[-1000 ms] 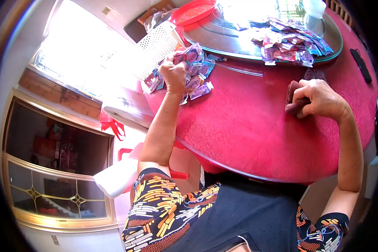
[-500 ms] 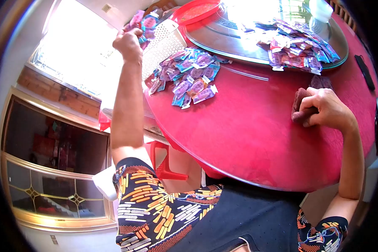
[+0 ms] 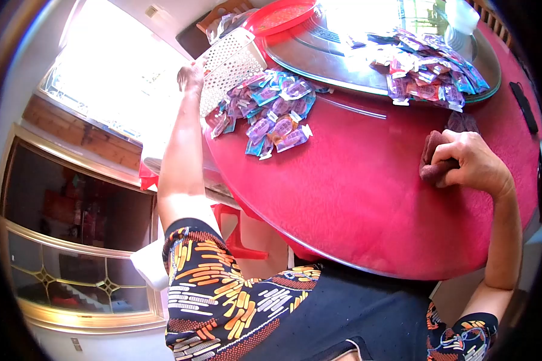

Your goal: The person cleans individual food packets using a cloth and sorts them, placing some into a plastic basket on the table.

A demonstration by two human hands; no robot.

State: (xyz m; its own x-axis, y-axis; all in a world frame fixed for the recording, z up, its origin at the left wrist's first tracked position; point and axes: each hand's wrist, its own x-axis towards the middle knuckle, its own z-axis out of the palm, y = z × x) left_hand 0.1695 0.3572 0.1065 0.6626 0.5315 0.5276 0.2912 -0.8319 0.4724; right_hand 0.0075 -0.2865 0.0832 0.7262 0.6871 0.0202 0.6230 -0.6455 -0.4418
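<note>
My left hand (image 3: 191,77) is stretched out at the left edge of a white perforated basket (image 3: 238,57). Glare washes out its fingers, and no packets show in it. Close to the basket, a heap of small purple and blue packets (image 3: 271,108) lies on the red tabletop (image 3: 343,192). My right hand (image 3: 467,159) is closed around a folded brown cloth (image 3: 430,157) resting on the table's right side. Just behind that hand is a dark, see-through packet or wrapper (image 3: 461,121), partly hidden.
A round glass turntable (image 3: 319,57) carries a bigger pile of packets (image 3: 430,69) and a white container (image 3: 461,18). A red tray (image 3: 280,17) sits at the back. Near the right edge lies a dark elongated object (image 3: 524,108). A red stool (image 3: 238,234) stands below the table.
The several packets that were in my left hand are out of sight, and that hand has dropped slightly beside the basket. My right hand keeps its hold on the cloth, almost unmoved.
</note>
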